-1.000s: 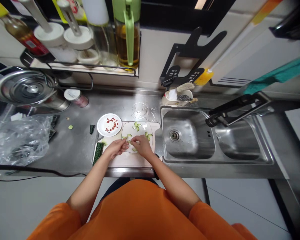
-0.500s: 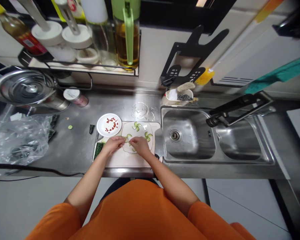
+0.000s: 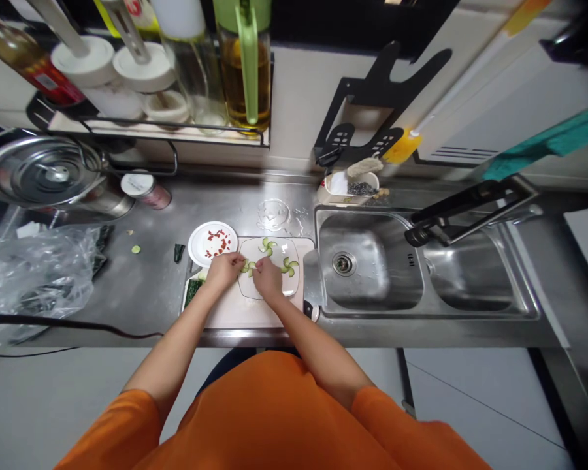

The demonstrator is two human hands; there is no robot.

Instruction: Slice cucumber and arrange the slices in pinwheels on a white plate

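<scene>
My left hand (image 3: 225, 269) is closed in a pinch at the left edge of a squarish white plate (image 3: 293, 287). Whatever its fingertips hold is too small to make out. My right hand (image 3: 268, 277) is over the plate, thumb and finger pinched together; any piece between them is hidden. Thin green cucumber slices (image 3: 248, 267) lie between the two hands. Other curved slices form pinwheels at the back (image 3: 267, 246) and right (image 3: 289, 266) of the plate. The plate rests on a pale cutting board (image 3: 235, 318). A dark cucumber piece (image 3: 193, 291) sits beside my left wrist.
A round white plate (image 3: 194, 243) with small red pieces touches the board's back left. A knife (image 3: 315, 277) lies along the board's right side, beside the sink (image 3: 372, 261). Cucumber scraps (image 3: 178, 252), a plastic bag (image 3: 53, 267) and a jar (image 3: 147, 190) are leftward.
My left hand has moved a little forward, away from my body. The right hand has shifted slightly left and forward, and now covers slices at the plate's front.
</scene>
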